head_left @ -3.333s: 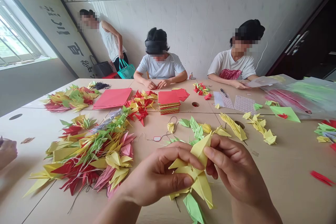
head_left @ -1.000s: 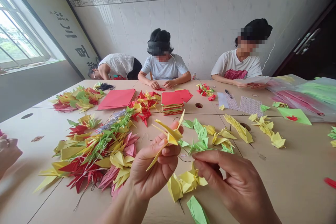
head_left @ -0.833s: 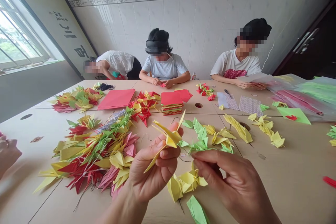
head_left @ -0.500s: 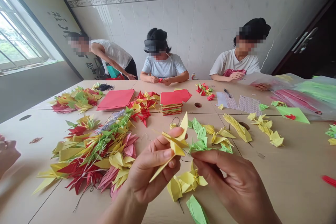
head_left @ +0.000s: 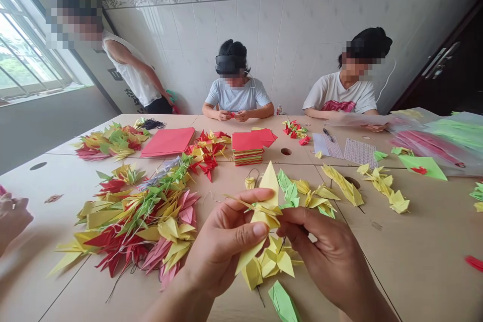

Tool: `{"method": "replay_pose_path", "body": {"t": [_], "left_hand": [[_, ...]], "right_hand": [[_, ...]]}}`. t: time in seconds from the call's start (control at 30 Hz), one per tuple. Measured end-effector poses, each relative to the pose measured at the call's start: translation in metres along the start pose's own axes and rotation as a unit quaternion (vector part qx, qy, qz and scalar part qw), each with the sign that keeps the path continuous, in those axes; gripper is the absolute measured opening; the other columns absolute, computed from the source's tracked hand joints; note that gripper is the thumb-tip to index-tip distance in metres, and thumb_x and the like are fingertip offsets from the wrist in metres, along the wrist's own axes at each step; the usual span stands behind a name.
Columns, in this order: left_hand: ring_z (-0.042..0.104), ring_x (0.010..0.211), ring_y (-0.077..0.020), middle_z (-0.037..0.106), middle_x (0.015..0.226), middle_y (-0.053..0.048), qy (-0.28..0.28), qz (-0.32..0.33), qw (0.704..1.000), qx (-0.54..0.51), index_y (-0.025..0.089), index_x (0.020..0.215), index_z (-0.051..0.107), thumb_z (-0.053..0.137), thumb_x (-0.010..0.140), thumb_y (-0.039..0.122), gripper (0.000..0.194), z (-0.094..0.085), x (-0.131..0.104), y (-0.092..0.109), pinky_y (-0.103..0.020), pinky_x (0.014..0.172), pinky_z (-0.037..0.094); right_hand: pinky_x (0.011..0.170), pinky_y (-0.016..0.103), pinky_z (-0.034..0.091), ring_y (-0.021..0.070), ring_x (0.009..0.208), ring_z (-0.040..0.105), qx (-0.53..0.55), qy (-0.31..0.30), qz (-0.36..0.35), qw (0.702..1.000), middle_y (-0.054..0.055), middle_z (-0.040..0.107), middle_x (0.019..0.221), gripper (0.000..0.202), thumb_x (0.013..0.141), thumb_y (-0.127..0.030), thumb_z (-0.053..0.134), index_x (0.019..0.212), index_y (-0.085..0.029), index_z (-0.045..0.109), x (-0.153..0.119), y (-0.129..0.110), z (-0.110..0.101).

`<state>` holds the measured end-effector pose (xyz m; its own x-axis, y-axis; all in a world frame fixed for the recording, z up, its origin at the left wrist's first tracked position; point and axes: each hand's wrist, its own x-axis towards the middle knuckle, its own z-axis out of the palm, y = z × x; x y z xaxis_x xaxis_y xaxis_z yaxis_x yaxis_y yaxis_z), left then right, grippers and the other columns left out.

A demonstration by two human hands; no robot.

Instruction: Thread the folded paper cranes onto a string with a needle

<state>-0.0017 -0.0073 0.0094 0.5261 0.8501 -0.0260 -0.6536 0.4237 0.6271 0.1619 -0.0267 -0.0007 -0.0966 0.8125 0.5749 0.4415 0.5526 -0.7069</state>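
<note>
My left hand (head_left: 230, 241) is closed round a yellow paper crane (head_left: 267, 211), its thumb pressing the folded body and one pointed end standing up. At the crane's right side is my right hand (head_left: 320, 246), thumb and forefinger pinched together. What the pinch holds is hidden; a bit of dark thread shows below these fingers. Under my hands lies a strung group of yellow folded cranes (head_left: 269, 264), partly covered. A green folded paper piece (head_left: 283, 302) rests nearer to me. Just beyond my hands is a row of green cranes (head_left: 289, 188).
A large heap of strung coloured cranes (head_left: 132, 226) lies left. Red sheets (head_left: 168, 142) and a stack of paper (head_left: 247, 148) stand mid-table. Yellow crane strings (head_left: 343, 183) lie right, near plastic bags (head_left: 426, 143). Three people are across the table; another person's hand (head_left: 13, 216) is at left.
My right hand has moved left to meet the crane, which my left hand has shifted slightly right and turned. The person at the far left has straightened up.
</note>
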Motion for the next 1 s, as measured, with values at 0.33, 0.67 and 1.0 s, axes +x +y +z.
{"method": "replay_pose_path", "body": {"t": [0.33,0.67,1.0], "left_hand": [[0.06,0.057,-0.0047,0.071,0.074,-0.001,0.045,0.008,0.999,-0.012,0.017,0.09,0.076,0.078,0.072,0.013,0.018,-0.001,0.006,-0.003,-0.012,0.058,0.05],[0.058,0.053,-0.0018,0.065,0.068,-0.001,0.021,-0.091,0.989,-0.115,0.007,0.093,0.07,0.081,0.065,0.007,0.03,-0.008,0.012,0.001,-0.005,0.05,0.048],[0.061,0.055,-0.0041,0.065,0.07,-0.004,0.007,-0.095,0.985,-0.146,0.006,0.089,0.067,0.074,0.076,0.009,0.015,-0.01,0.013,-0.007,-0.008,0.049,0.049]], "right_hand": [[0.053,0.015,0.051,0.0095,0.06,0.063,0.128,-0.044,0.127,0.983,-0.002,0.07,0.074,0.011,0.09,-0.027,0.06,0.099,-0.026,0.065,-0.005,-0.002,0.001],[0.056,0.014,0.055,0.0098,0.068,0.069,0.257,-0.039,0.134,0.956,0.0,0.075,0.083,0.007,0.089,-0.025,0.063,0.094,-0.027,0.059,-0.008,0.001,-0.002],[0.052,0.015,0.052,0.009,0.055,0.063,0.098,0.061,0.018,0.993,-0.005,0.067,0.066,0.012,0.08,-0.026,0.073,0.086,-0.026,0.061,-0.004,0.007,0.004]]}}
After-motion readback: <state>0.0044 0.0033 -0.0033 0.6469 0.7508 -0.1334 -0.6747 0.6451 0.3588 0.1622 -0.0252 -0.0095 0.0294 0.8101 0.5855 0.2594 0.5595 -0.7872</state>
